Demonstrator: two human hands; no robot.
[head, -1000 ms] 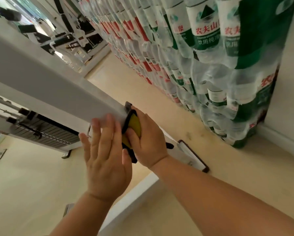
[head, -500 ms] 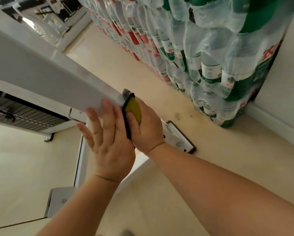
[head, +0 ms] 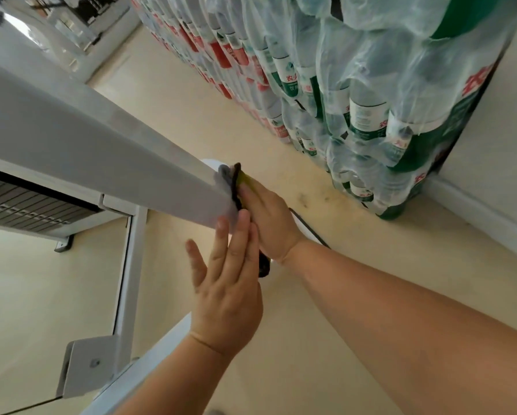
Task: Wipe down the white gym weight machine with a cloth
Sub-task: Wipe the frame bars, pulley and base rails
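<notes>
A white beam of the gym weight machine (head: 107, 157) slants from the upper left down to the middle of the view. My right hand (head: 269, 217) presses a yellow cloth with a dark edge (head: 238, 187) flat against the beam's right side near its lower end. My left hand (head: 227, 283) lies with fingers straight against the beam's near face, just below the cloth, and holds nothing. Most of the cloth is hidden under my right hand.
Shrink-wrapped packs of water bottles (head: 356, 100) are stacked along the wall on the right. The machine's weight stack (head: 26, 208) shows at the left, its white base frame (head: 131, 280) and a foot plate (head: 86, 363) below. The floor is beige.
Both hands have slid down along the beam toward its lower end, the cloth moving with the right hand. The view has tilted further down, showing more of the base frame.
</notes>
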